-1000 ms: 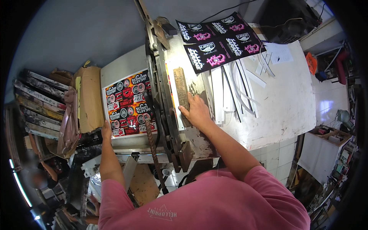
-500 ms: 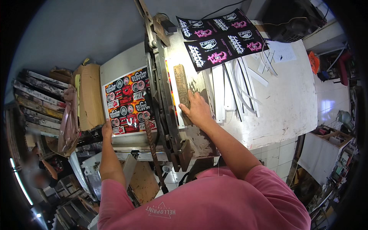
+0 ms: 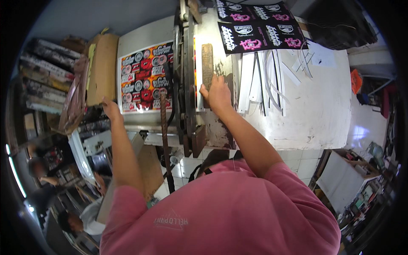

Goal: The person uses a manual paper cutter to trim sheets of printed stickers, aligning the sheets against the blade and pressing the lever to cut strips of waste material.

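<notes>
A sheet of printed stickers (image 3: 144, 78) in red, orange and black lies on the left of the table, against a long-bladed paper cutter (image 3: 183, 85). My left hand (image 3: 111, 111) is just off the sheet's near left corner, beside a cardboard box; its fingers look loosely apart with nothing visible in them. Right of the cutter, my right hand (image 3: 219, 95) grips the near end of a worn wooden block (image 3: 207, 61), thumb on the left side. A white strip with a coloured printed edge (image 3: 199, 76) runs along the block's left. The undersides of my right fingers are hidden.
Black sheets with pink and white prints (image 3: 263, 32) lie at the far right. Cut strips (image 3: 263, 85) are scattered nearer. The cutter's ribbed handle (image 3: 165, 131) juts toward me. The cardboard box (image 3: 103, 68) stands left of the table. Two people (image 3: 87, 219) are at lower left.
My left hand has moved left, off the sheet's edge toward the box. My right hand stays at the block's near end. The whole view has shifted, so the table appears higher.
</notes>
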`<state>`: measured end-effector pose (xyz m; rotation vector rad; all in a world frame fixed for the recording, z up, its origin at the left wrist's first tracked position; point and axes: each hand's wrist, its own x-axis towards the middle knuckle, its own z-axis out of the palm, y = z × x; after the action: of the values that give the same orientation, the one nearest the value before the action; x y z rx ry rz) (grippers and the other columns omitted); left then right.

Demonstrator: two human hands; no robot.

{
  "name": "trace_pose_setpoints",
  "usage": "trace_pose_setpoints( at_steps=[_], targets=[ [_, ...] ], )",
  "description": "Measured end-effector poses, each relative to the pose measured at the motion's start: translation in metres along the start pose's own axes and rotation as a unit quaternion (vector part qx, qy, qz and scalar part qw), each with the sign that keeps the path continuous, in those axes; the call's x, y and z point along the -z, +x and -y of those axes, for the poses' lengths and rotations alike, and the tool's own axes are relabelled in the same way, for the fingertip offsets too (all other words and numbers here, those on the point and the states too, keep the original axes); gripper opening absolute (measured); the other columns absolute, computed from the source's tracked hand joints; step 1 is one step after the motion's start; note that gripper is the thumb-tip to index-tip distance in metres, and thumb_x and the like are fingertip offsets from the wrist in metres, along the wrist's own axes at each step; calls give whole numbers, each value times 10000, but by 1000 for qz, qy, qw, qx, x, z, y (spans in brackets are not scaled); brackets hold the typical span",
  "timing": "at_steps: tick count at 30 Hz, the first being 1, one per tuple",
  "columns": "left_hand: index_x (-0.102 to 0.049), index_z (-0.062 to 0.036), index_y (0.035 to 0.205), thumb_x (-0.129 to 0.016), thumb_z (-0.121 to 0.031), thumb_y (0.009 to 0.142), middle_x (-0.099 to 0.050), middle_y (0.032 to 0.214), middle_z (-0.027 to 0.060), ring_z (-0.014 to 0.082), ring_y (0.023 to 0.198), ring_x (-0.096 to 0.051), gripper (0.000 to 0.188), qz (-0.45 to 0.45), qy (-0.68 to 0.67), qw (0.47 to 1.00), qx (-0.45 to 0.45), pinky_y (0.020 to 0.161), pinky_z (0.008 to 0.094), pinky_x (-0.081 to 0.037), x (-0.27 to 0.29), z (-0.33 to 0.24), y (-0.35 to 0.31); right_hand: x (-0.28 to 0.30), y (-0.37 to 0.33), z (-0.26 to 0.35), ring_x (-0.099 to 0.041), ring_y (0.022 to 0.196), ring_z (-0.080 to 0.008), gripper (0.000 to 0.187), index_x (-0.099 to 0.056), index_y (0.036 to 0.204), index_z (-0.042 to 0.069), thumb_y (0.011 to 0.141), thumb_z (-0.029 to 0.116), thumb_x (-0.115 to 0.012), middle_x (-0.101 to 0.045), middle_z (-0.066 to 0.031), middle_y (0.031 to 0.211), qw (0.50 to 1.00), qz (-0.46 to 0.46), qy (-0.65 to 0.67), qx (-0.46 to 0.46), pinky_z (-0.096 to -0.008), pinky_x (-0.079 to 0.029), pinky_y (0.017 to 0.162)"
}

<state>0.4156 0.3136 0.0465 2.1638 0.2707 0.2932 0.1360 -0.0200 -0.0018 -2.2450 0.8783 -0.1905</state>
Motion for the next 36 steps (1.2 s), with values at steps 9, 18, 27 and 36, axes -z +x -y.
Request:
trace_pose_setpoints(
  at_steps=[9, 18, 27, 36],
  targets=[
    [-547, 84, 1338, -650, -288, 986, -626, 1180, 255, 406, 1123, -599, 522, 254, 236, 919, -189, 987, 455, -456, 199, -66, -335, 18, -5, -10, -639, 961, -451, 503, -496, 1120, -36, 890, 354, -715, -559, -262, 1098, 998, 30, 44, 18, -520, -535, 824],
    [-591, 67, 1192, -839, -457, 816, -681, 1057, 235, 319, 951, -663, 691, 362, 343, 854, 146, 839, 414, -521, 280, 81, -415, 19, 0, -15, -633, 977, -471, 542, -468, 1133, -55, 898, 368, -711, -557, -289, 1120, 997, 59, 41, 33, -535, -529, 832],
    [-602, 10, 949, -786, -334, 902, -660, 763, 125, 282, 692, -618, 394, 349, 263, 889, 140, 685, 407, -501, 259, 175, -412, 22, 1, -14, -625, 1053, -469, 615, -473, 1195, -70, 916, 441, -675, -564, -311, 1195, 995, 90, 37, 9, -513, -524, 902],
    [-604, 19, 967, -794, -319, 898, -657, 753, 117, 256, 660, -578, 394, 387, 259, 876, 128, 668, 398, -492, 242, 208, -408, 23, 1, -13, -632, 1062, -457, 644, -478, 1235, -74, 908, 442, -679, -575, -307, 1195, 996, 83, 34, 3, -502, -527, 911]
  ],
)
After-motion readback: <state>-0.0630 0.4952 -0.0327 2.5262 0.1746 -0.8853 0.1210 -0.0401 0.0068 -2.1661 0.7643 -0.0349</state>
